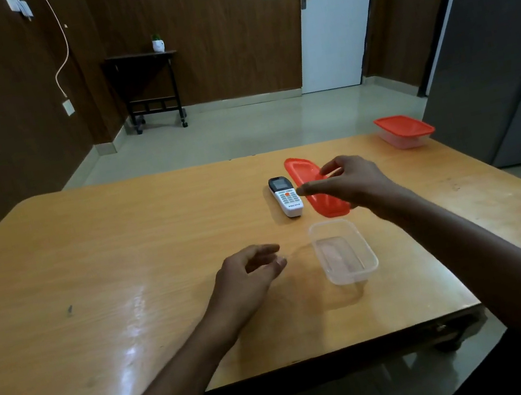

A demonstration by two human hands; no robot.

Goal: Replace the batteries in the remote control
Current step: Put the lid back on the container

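Remote control [285,196]: it lies face up on the tabletop [106,259], screen end away from us, just left of the red lid and beyond the open tub. We judge it was set there to stay within easy reach of both hands; its battery cover faces down and cannot be seen.

Red lid [311,188]: it rests flat just right of the remote, partly hidden under our right hand. We take it as the cover of the clear tub [343,250], laid aside so the tub stands open.

Clear tub: uncovered, close to us, between the two hands. Something pale seems to lie at its bottom; we cannot tell whether those are batteries.

Right hand [350,181]: it hovers over the lid with thumb and fingers spread apart. The grip is released, clasping nothing; whether a fingertip touches the lid we cannot tell.

Left hand [248,276]: it hangs low over the tabletop just left of the tub, fingers loosely curled. The grip looks slack and we see nothing in it.

Second tub with red lid [404,132]: closed, far right corner, well apart from the work.

Stage, as we judge it: early, since the remote is not yet picked up or opened.
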